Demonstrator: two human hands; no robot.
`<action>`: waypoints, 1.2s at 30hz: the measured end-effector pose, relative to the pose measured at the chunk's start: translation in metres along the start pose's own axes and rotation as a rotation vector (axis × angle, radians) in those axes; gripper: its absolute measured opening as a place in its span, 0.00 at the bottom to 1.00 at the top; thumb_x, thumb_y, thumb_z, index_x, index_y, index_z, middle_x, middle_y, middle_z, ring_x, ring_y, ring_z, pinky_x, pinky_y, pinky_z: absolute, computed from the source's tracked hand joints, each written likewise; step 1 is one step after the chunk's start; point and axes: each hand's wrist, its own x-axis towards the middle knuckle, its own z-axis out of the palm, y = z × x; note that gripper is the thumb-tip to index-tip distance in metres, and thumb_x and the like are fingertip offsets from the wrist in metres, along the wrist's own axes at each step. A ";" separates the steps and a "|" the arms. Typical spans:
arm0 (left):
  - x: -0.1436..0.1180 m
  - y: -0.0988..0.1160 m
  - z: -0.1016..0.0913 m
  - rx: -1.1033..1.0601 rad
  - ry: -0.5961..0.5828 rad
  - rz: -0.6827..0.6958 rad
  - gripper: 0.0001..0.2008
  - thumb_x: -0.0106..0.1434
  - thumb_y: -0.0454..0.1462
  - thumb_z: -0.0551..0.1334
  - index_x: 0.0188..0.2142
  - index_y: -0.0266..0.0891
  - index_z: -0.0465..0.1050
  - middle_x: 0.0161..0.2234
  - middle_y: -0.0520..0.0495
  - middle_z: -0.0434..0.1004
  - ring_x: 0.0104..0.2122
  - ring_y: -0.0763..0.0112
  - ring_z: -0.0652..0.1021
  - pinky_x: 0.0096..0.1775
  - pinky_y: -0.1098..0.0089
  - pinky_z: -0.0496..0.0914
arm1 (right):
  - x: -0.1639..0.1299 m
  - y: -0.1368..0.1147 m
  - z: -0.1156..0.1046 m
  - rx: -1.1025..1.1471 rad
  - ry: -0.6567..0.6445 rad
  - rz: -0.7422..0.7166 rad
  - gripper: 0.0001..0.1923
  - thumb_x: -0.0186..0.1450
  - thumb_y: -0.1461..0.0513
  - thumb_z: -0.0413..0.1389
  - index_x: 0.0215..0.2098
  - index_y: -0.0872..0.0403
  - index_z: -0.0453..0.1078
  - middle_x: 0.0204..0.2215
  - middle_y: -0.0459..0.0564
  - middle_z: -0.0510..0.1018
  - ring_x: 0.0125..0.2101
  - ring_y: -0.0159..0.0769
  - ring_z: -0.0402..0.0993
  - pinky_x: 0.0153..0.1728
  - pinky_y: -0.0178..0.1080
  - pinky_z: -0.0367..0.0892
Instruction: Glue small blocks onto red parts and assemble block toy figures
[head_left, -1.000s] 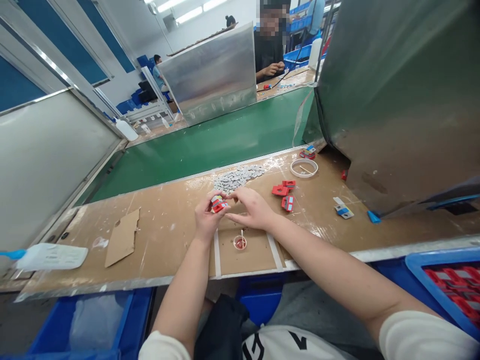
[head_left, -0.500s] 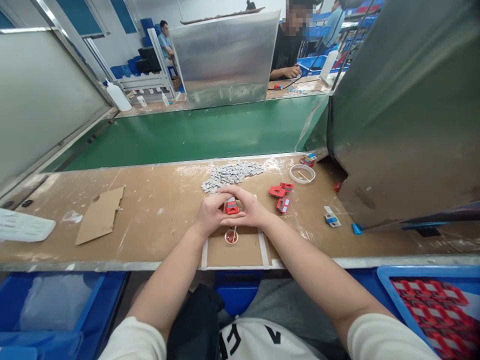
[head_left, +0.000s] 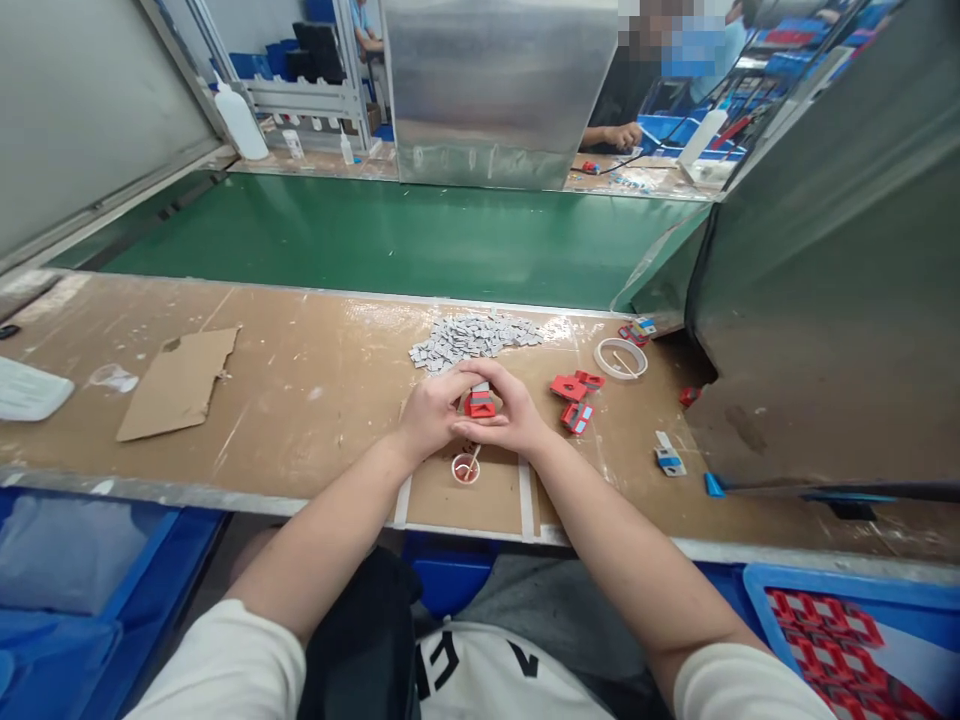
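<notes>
Left hand [head_left: 431, 412]: fingers curled, pinching the small red part [head_left: 479, 403] from its 9 o'clock side.
Right hand [head_left: 506, 415]: fingers pressed together, pinching the same part from 3 o'clock.
Small red part: held between both hands, above the brown bench [head_left: 300, 390].
Small cup [head_left: 465, 467]: on the bench at 6 o'clock of the hands, a stick in it.
Grey chips [head_left: 472, 338]: heap at 12 o'clock.
Loose red parts [head_left: 574, 395]: at 3 o'clock, near.
White ring [head_left: 620, 358]: at 2 o'clock.

Scuffed brown workbench [head_left: 315, 390] with cardboard scrap [head_left: 178, 382], heap of grey chips [head_left: 472, 337], loose red parts [head_left: 574, 397], white ring [head_left: 620, 358].
</notes>
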 end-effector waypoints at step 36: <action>-0.006 -0.022 -0.014 0.276 0.002 -0.014 0.19 0.71 0.47 0.68 0.59 0.50 0.79 0.52 0.49 0.86 0.46 0.62 0.86 0.40 0.71 0.72 | 0.000 0.021 0.006 0.211 0.037 0.324 0.43 0.66 0.36 0.62 0.70 0.46 0.63 0.59 0.59 0.77 0.55 0.50 0.78 0.55 0.53 0.78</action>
